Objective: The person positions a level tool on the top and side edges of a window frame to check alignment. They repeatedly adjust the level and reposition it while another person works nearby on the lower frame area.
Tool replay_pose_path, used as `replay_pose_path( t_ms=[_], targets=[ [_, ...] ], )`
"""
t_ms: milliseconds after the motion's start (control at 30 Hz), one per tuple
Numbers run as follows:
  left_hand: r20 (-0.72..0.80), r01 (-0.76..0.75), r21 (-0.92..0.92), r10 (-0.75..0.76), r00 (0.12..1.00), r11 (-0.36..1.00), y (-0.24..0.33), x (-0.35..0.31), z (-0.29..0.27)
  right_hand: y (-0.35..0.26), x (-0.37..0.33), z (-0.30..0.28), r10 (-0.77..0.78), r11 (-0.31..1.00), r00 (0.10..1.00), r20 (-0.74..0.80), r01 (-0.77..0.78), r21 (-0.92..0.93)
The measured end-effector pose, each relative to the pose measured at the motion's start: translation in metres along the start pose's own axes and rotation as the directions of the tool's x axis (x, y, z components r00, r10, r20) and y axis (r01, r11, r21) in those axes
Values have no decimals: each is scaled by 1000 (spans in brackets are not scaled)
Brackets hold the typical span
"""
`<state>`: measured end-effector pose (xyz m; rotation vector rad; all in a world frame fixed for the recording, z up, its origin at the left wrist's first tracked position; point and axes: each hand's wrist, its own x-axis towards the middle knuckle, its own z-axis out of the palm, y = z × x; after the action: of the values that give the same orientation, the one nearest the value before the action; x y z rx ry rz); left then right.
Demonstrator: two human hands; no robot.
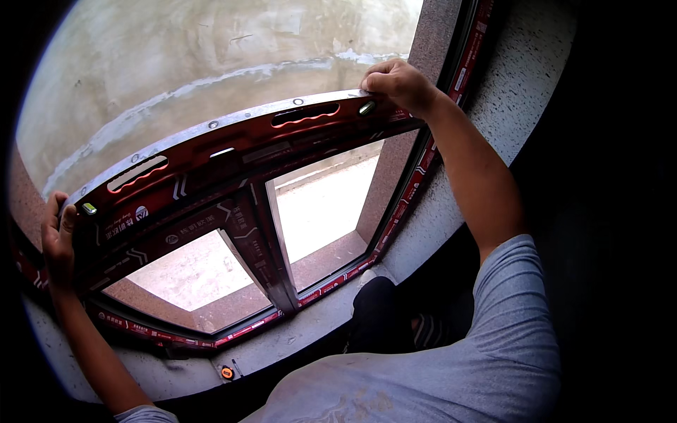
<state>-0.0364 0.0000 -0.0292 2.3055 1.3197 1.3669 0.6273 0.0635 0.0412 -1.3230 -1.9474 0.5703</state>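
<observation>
A long red spirit level point(247, 139) with a silver top edge, two grip holes and small vials lies along the horizontal bar of a window frame point(248, 243). Red printed protective film covers that frame. My left hand point(58, 243) clasps the level's left end, thumb toward me. At the other end, my right hand point(400, 83) has its fingers curled onto the top edge, near a greenish vial. The level runs slanted across the picture, higher at the right. How closely its back touches the bar cannot be made out.
An orange and black tape measure point(227, 373) lies on the pale sill point(296, 342), beside a thin dark object. Beyond the openings stands a rough plastered wall point(247, 42). Speckled grey wall point(518, 77) borders the frame on the right. My shoe point(367, 277) is near the sill.
</observation>
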Motion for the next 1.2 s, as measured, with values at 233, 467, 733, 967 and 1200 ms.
replay_pose_path(
  t_ms=[233,467,733,967,1200],
  targets=[
    [3,-5,-23,5,1000,1000,-1,0,0,-3,-3,3,-17,1000,1000,-5,17,-5],
    [-16,5,-34,-6,1000,999,1,-2,2,0,-3,4,13,997,1000,-17,-12,82],
    [-1,-8,42,8,1000,999,-3,1,0,32,-10,6,-29,941,826,-563,-168,-295],
    [-20,-9,-27,8,1000,1000,10,-2,5,17,-13,6,148,976,917,-369,-195,-94],
    [-98,-164,-120,153,983,979,45,5,12,-15,-21,-1,209,967,845,-492,-103,234]
  ],
)
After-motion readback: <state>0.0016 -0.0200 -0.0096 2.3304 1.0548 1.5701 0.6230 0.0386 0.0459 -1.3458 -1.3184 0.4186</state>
